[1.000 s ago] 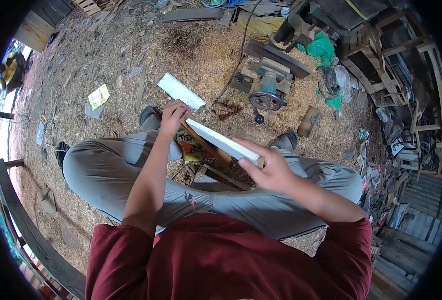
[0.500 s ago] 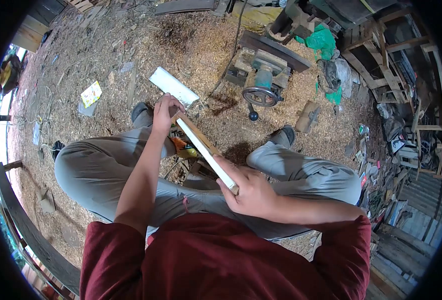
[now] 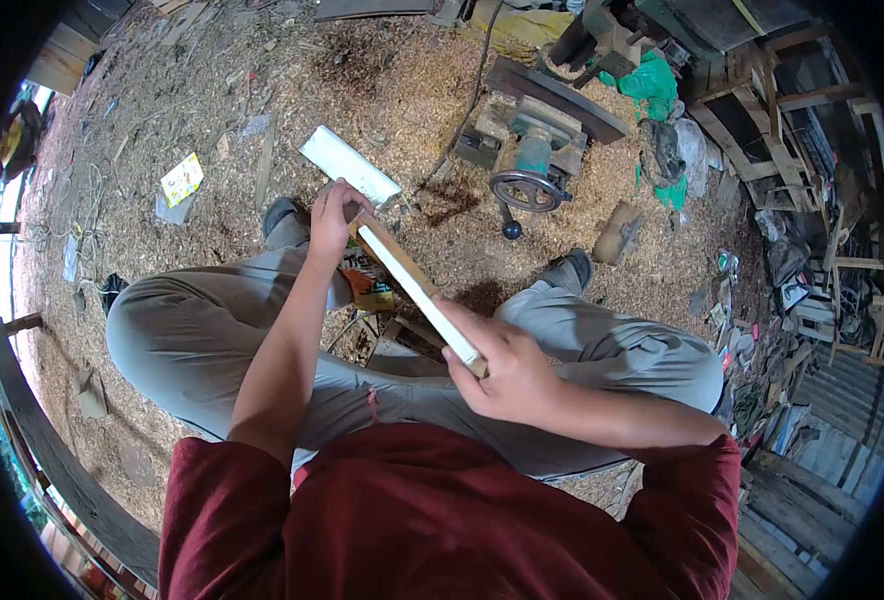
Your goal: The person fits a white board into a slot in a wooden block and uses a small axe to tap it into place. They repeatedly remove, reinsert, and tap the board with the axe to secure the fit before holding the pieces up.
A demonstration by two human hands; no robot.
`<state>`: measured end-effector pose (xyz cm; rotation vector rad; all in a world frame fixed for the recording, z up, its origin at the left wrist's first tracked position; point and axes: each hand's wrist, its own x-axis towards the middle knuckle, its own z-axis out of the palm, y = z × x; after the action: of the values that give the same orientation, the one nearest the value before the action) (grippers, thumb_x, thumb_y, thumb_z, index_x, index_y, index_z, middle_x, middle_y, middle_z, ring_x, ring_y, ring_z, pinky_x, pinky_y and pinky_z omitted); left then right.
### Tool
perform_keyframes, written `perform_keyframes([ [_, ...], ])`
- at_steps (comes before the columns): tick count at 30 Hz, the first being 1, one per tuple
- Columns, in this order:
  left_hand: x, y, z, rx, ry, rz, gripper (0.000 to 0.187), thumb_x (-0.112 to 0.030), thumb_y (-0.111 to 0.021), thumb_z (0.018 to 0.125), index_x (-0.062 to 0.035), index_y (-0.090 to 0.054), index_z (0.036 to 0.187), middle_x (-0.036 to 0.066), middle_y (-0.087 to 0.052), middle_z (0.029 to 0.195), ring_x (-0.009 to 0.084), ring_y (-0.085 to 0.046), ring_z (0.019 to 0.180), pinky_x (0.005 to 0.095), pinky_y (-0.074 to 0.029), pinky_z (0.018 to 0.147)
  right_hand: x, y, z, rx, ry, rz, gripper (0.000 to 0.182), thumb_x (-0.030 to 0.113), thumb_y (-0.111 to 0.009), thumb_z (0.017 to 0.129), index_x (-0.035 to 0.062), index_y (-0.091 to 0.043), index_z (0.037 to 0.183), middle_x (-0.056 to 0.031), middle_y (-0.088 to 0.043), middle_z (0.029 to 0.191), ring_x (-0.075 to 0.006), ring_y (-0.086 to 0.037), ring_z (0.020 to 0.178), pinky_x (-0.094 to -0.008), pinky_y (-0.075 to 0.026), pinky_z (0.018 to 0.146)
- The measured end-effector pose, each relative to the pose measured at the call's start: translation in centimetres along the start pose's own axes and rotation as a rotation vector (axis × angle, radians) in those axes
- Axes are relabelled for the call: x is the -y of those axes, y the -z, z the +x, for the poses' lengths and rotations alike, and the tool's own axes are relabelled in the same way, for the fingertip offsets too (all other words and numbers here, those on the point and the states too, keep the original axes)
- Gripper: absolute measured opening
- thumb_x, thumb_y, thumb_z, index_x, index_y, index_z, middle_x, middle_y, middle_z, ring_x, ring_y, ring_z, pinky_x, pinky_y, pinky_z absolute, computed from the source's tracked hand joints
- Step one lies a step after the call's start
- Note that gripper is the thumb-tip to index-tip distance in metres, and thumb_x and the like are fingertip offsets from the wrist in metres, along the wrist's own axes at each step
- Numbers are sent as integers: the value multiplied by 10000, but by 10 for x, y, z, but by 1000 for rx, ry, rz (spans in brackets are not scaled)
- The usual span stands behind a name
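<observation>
White-edged wooden board [image 3: 413, 289], steeper now between fingers [image 3: 468, 320]

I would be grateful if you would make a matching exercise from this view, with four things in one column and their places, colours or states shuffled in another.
Things:
1. Wooden strip
2. Handwheel
3. Shirt
4. Trousers

Descriptions:
A. Dark red
B. Round, with spokes
C. Grey
D. Held by the left hand and right hand

Right pairs: 1-D, 2-B, 3-A, 4-C.
</observation>
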<state>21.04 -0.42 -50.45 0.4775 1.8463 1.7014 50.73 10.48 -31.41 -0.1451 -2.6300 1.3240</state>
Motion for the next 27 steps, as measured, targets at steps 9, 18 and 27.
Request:
perform_keyframes([
  [9,7,2,-12,-45,-101,-8,710,-412,-300,1170,31,-677,764,119,-689,820,247,-621,864,373,-448,937,8,-11,-9,-11,52,2,744,38,-736,906,-35,-456,1591,-244,-699,1391,-382,-784,1001,-442,-633,844],
  [18,14,8,-13,-20,-70,-95,668,-372,-290,1164,35,-666,792,138,-680,855,260,-620,901,383,-448,949,17,-17,-16,141,93,-23,745,47,-659,893,-134,-391,1565,-332,-577,1500,-425,-663,1313,-488,-523,1154],
  [27,24,11,-1,-16,-74,-37,677,-411,-246,1159,21,-638,815,110,-627,944,255,-586,971,374,-413,974,0,-3,-8,0,-122,177,728,59,-658,936,34,-425,1625,-273,-722,1222,-430,-741,1003,-503,-607,934],
])
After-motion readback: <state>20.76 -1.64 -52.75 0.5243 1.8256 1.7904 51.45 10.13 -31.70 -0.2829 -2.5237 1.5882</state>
